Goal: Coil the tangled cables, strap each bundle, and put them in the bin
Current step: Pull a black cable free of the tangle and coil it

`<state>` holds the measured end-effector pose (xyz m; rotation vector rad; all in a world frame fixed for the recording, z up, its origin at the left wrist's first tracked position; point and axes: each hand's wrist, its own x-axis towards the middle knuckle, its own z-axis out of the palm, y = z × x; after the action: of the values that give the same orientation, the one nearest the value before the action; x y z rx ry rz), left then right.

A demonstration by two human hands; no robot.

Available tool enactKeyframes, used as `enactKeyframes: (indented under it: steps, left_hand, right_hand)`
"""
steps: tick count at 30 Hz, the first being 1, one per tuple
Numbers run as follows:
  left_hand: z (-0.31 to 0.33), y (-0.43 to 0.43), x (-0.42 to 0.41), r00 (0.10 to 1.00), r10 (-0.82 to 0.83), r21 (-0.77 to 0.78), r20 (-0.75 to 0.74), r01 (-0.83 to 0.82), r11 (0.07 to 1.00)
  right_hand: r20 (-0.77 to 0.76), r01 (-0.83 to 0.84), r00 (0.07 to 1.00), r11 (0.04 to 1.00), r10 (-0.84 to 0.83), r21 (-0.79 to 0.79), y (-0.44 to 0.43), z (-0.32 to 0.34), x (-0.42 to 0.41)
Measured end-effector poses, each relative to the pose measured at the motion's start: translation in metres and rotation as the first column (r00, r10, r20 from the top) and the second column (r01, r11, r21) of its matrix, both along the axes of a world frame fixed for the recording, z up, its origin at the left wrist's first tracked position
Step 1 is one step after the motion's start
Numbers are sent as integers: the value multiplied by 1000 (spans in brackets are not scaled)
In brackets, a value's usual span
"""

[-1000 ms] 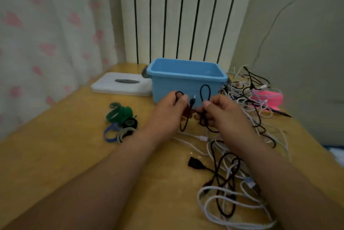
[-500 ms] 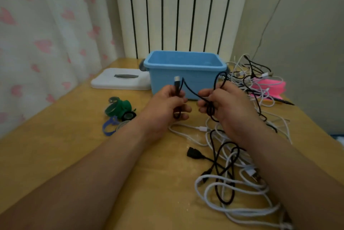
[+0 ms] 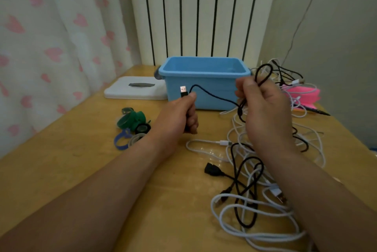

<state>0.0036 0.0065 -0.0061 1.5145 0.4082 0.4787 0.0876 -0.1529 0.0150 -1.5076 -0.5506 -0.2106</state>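
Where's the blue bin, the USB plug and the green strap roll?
blue bin (image 3: pixel 204 73), head view, front rim.
USB plug (image 3: pixel 183 89), head view, metal tip.
green strap roll (image 3: pixel 133 118), head view, outer band.

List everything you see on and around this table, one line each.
bin: one, blue, back of the table, open top
black cable: one, black, held between both hands in front of the bin, USB plug pointing up
loose cables: a tangle, count unclear, white and black, right side of the table
straps: several, green, blue, black and grey, left of the hands
flat box: one, white with a dark slot, left of the bin
pink object: one, pink, under cables right of the bin
table: one, light wood
radiator: one, white, behind the bin
curtain: one, white with pink hearts, left
left hand: pinches the black cable below its plug
right hand: grips loops of the black cable
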Motion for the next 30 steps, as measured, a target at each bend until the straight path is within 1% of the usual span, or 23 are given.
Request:
enactKeyframes:
  steps: [2,4,5,6,7,8,9,10,11,13,15,18,20,21,23,25,26,27,28,30]
  left_hand:
    - [1,0,2,995,95,-47,17,-94,994]
    - [1,0,2,987,156,-54,42,-153,987]
    - [1,-2,2,986,162,-54,49,-159,986]
    - [2,-4,1,987,152,-54,56,-149,987]
    - [2,-7,1,990,126,-48,61,-124,991]
    - [3,-10,1,993,96,-37,75,-93,995]
    - [2,-12,1,994,66,-25,92,-64,998]
    - [1,-13,1,994,36,-16,104,-34,999]
    - [0,-15,2,995,7,-7,104,-7,1000]
    - [-4,-16,3,994,-45,14,100,44,999]
    - [-6,-20,3,985,-120,30,120,117,993]
    - [-6,-30,4,968,-216,73,130,208,975]
    - [-6,-35,5,968,-200,77,154,190,979]
    - [-5,-35,6,969,-161,46,187,155,987]
    - [-3,-28,7,962,-61,-98,266,90,991]
    - [2,-16,8,949,49,-261,311,36,965]
    - [4,-11,7,947,77,-313,311,25,949]
    - [5,-7,7,949,74,-340,306,36,940]
    - [6,-6,6,953,48,-348,300,62,935]
    - [5,-10,3,957,-23,-352,288,128,927]
  right_hand:
    - [47,38,998,994,-42,102,-3,6,0]
    - [41,45,998,993,-49,107,-8,11,3]
    - [33,12,999,999,-14,45,-10,12,5]
    - [26,-42,999,997,44,-65,-11,11,7]
    - [22,-109,993,974,116,-200,-11,9,8]
    - [25,-170,982,927,190,-335,-9,4,7]
    - [51,-194,969,872,241,-451,-7,-2,6]
    - [100,-172,960,832,262,-528,-4,-7,5]
    - [152,-126,956,817,252,-563,-1,-11,5]
    - [211,-46,960,843,187,-536,1,-12,5]
    - [193,-40,968,861,158,-507,1,-11,7]
    - [160,-122,959,852,233,-510,4,-17,6]
    - [143,-185,942,827,303,-531,7,-23,4]
    - [145,-194,937,822,316,-536,8,-23,4]
    - [134,-201,945,852,299,-484,5,-17,4]
    - [47,-202,972,920,230,-337,0,-8,9]
    - [-14,-207,977,941,211,-268,-2,-5,12]
    - [-56,-209,978,951,201,-228,-4,-2,14]
    - [-68,-199,980,953,188,-229,-4,-2,15]
    - [-47,-158,988,943,151,-294,-3,-4,13]
